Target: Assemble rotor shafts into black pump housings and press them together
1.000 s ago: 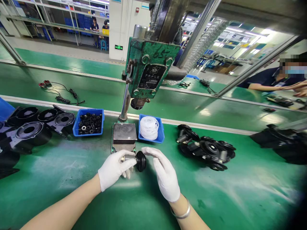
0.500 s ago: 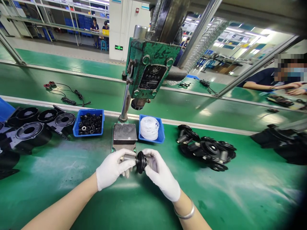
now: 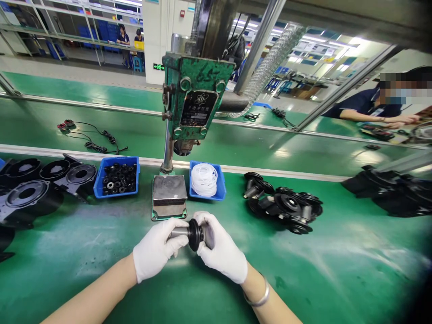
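In white gloves, both my hands hold one part in front of the press: a black ribbed wheel point(image 3: 195, 235) with a silver metal cylinder point(image 3: 179, 231) projecting from its left side. My left hand point(image 3: 158, 248) is closed around the cylinder, thumb and fingers pinching it. At the wheel's right side, my right hand point(image 3: 221, 247) grips the hub end between thumb and fingers. The fingers partly hide the hub. Just beyond the hands stands the press's metal anvil block point(image 3: 169, 188), below the green press head point(image 3: 199, 96).
A blue bin of small black rings point(image 3: 116, 177) and a blue bin of white rings point(image 3: 204, 180) flank the press. Similar wheel parts point(image 3: 286, 204) are piled right; black housings point(image 3: 30, 191) lie left, others point(image 3: 393, 191) far right. Another person point(image 3: 367, 108) sits across the bench.
The camera view has shifted, so the press and bins appear further left. Both hands still hold the wheel part, now slightly further from the anvil block, with more of its right hub end showing.
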`<move>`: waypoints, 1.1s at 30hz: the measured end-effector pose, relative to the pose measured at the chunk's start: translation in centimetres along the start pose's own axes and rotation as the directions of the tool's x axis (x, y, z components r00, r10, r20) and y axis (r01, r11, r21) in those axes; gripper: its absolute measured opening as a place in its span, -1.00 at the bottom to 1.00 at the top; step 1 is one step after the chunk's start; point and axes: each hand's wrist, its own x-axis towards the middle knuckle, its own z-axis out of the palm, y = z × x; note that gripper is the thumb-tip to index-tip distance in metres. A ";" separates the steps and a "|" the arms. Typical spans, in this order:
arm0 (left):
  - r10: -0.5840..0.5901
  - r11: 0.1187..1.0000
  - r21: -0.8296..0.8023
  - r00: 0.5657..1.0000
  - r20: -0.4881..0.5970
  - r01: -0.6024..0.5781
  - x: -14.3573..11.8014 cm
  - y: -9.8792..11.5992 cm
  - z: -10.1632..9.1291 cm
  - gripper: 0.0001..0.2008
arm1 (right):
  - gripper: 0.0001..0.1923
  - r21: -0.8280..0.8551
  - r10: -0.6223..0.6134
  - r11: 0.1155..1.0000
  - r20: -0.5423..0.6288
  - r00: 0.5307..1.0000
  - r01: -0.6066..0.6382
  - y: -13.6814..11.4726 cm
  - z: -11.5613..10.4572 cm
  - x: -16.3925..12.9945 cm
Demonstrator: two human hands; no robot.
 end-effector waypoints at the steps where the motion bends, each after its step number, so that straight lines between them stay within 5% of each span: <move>1: 0.003 1.000 0.007 1.000 -0.005 -0.003 0.0 -0.1 0.1 -0.64 | -0.63 -0.008 -0.013 1.000 -0.002 1.000 0.013 0.0 0.0 0.0; 8: 0.063 0.997 0.030 0.997 0.043 -0.065 0.3 -1.0 -0.1 -0.63 | -0.63 -0.230 -0.061 0.971 -0.015 0.998 0.056 0.1 -0.5 -0.6; 11: 0.102 0.973 0.198 0.992 0.073 -0.115 0.4 -0.6 -0.9 -0.67 | -0.62 -0.309 -0.097 0.947 -0.024 0.995 0.085 -0.3 -0.6 -0.6; 13: 0.151 0.880 0.445 0.986 0.066 -0.164 0.5 0.1 -1.1 -0.71 | -0.62 -0.347 -0.126 0.932 -0.033 0.992 0.107 -0.6 -0.4 -0.6; 16: 0.165 0.573 0.802 0.982 0.090 -0.170 0.6 0.8 -0.3 -0.79 | -0.62 -0.416 -0.129 0.902 -0.006 0.992 0.115 -0.8 0.6 -0.7; 18: 0.117 0.417 0.899 0.989 0.096 -0.136 0.9 0.8 0.8 -0.84 | -0.63 -0.467 -0.099 0.877 0.062 0.993 0.117 -0.8 1.5 -0.9; 22: 0.046 0.367 0.929 0.998 0.038 -0.052 1.6 0.4 1.2 -0.84 | -0.65 -0.519 -0.116 0.836 0.152 0.982 0.179 -0.6 2.1 -1.4; 26: 0.083 0.298 0.936 0.972 -0.221 0.187 0.1 1.7 -3.6 -0.70 | -0.67 -0.488 -0.216 0.857 -0.053 0.975 0.163 -0.3 -0.2 -0.9; 29: 0.163 0.242 0.855 0.850 -0.501 0.458 -1.9 3.5 -9.0 -0.50 | -0.70 -0.383 -0.208 0.918 -0.249 0.946 0.102 0.3 -1.7 -0.1; 31: 0.209 0.223 0.816 0.791 -0.575 0.534 -2.2 4.5 -12.1 -0.56 | -0.72 -0.303 -0.157 0.950 -0.248 0.956 0.078 0.7 -1.7 0.3; 33: 0.226 0.202 0.829 0.798 -0.558 0.522 -1.4 5.1 -14.2 -0.69 | -0.70 -0.257 -0.109 0.965 -0.190 0.976 0.057 1.0 -1.1 0.4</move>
